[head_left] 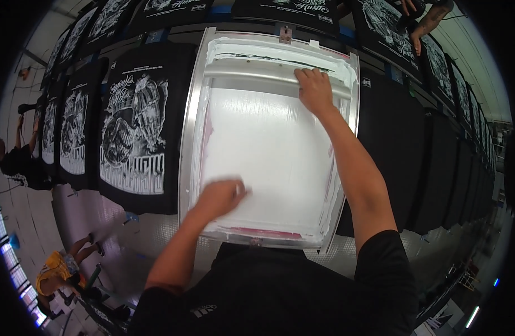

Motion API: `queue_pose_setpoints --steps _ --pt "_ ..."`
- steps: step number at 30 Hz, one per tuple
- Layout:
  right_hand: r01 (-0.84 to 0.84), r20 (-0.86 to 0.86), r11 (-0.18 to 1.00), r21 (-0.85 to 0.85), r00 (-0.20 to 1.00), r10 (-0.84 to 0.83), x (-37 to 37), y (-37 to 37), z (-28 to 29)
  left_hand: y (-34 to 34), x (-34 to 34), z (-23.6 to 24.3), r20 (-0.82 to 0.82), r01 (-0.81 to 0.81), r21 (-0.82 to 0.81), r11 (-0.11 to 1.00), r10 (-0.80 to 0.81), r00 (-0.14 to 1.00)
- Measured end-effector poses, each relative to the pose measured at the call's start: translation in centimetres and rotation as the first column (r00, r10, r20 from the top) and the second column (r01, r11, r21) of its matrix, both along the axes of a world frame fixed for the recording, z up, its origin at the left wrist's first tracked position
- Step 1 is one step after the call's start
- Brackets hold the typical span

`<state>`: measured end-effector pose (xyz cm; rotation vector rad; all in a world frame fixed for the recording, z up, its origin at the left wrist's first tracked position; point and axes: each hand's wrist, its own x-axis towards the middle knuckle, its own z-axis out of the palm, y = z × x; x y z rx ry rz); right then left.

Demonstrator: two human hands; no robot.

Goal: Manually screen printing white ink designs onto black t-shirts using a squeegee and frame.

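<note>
A screen-printing frame (192,115) with pale metal sides lies before me, its mesh (266,148) coated in white ink. Across the far part of the mesh rests a long metal-handled squeegee (243,73). My right hand (315,91) grips this squeegee near its right end, fingers curled over the handle. Over the near left part of the mesh hovers my left hand (219,197), apart from the squeegee. Its fingers look curled but are smeared by motion, and I see no object in them.
Black shirts with white prints (135,126) lie on boards to the left; plain black shirts (389,151) line the right. At the upper right, another person's hand (415,42) is over a printed shirt. Further people, one in yellow (57,274), are at the left.
</note>
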<state>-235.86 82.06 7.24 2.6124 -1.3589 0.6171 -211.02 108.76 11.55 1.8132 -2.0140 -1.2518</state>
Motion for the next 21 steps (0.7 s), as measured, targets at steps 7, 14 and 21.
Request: queue_pose_setpoints --steps 7,14,21 --pt "0.104 -0.2 0.986 0.128 0.977 -0.077 -3.0 -6.2 3.1 -28.2 4.3 -0.5 0.508 0.33 -0.781 0.53 0.231 0.83" --pt "0.282 -0.406 0.946 0.159 0.892 -0.198 -6.9 1.8 1.8 -24.8 4.7 -2.8 0.6 0.34 -0.506 0.793 0.041 0.799" --pt "0.177 -0.248 0.903 0.391 0.965 -0.082 -9.2 26.3 2.9 1.8 7.4 -2.8 0.333 0.231 -0.552 0.801 -0.042 0.942"
